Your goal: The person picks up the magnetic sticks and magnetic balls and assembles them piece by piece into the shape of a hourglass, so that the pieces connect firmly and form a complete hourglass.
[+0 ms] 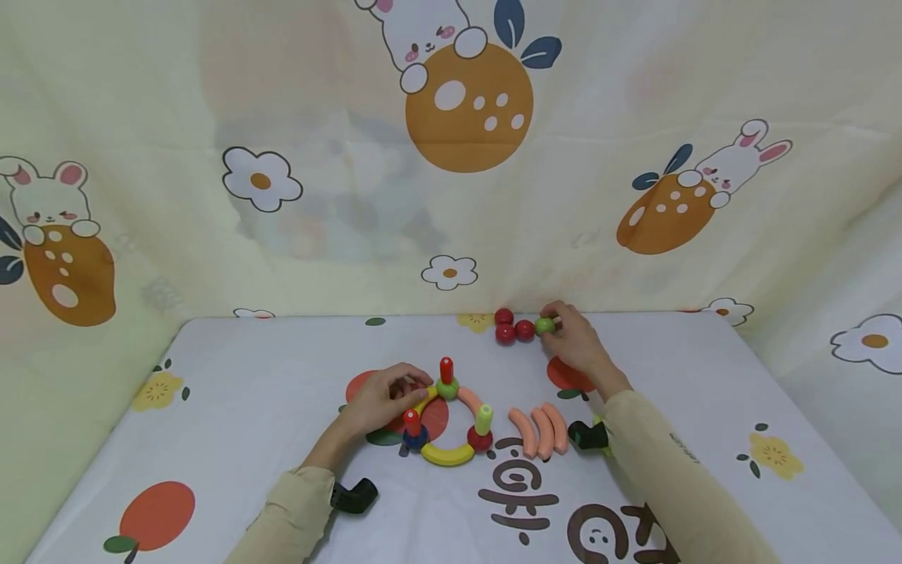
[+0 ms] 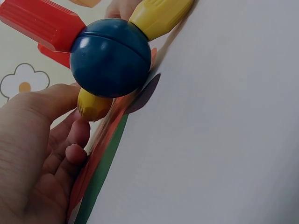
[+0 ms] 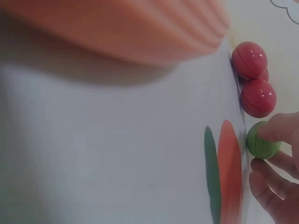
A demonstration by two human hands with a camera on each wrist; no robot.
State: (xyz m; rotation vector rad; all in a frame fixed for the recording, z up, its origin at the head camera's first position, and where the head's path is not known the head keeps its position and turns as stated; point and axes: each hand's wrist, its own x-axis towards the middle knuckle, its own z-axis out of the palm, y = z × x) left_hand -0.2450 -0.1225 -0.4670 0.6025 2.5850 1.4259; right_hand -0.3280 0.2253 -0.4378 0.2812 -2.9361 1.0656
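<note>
My left hand [image 1: 386,399] is at the left side of the ring [image 1: 448,455], thumb and fingers curled round its yellow curve [image 1: 425,401]; the blue ball [image 2: 110,58] fills much of the left wrist view, and I cannot see where my index fingertip lands. Behind that ball a second red piece [image 2: 53,55] shows only in part. My right hand [image 1: 574,337], beyond the ring and to its right, pinches the loose green ball [image 1: 544,326], my thumb covering some of it. Just beside it, also beyond the ring, sit three red balls [image 1: 524,330]; from the right wrist, one is almost hidden behind the others. Right of the ring lie three pink curves [image 1: 544,432]; a pink shape [image 3: 140,28] looms blurred and cut off in the right wrist view. Farther right of the ring, something yellow-green [image 1: 599,421] is mostly covered by the black device [image 1: 586,435] at my wrist, so I cannot make it out.
</note>
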